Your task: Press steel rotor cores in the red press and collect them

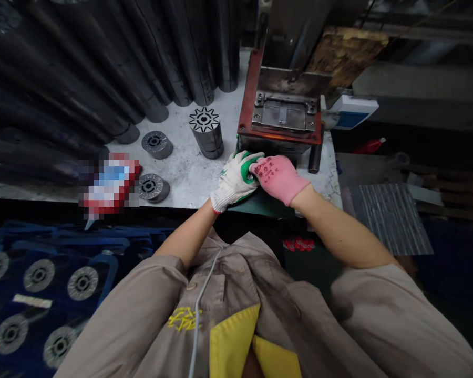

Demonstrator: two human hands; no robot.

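In front of the press fixture, my two gloved hands meet at the table's near edge. My left hand [236,181], in a white glove with a green palm, is curled with its fingers bent around something mostly hidden; a small dark, metallic patch shows there. My right hand [279,177], in a pink glove with dark print, is closed, its fingertips touching the left hand's thumb side. What lies between them I cannot make out. Just beyond stands the red-framed fixture [284,118] with a metal plate on top. Left of it, a tall laminated metal core [208,134] stands upright with a star-shaped pattern on its end.
Two short laminated cores [156,144] stand on the white tabletop [181,170]. Long dark cylindrical stacks [169,58] crowd the back left. A red-edged, blurred object [112,184] lies at the left edge. Blue racks [27,299] hold several round cores below. A small screen [350,113] sits right.
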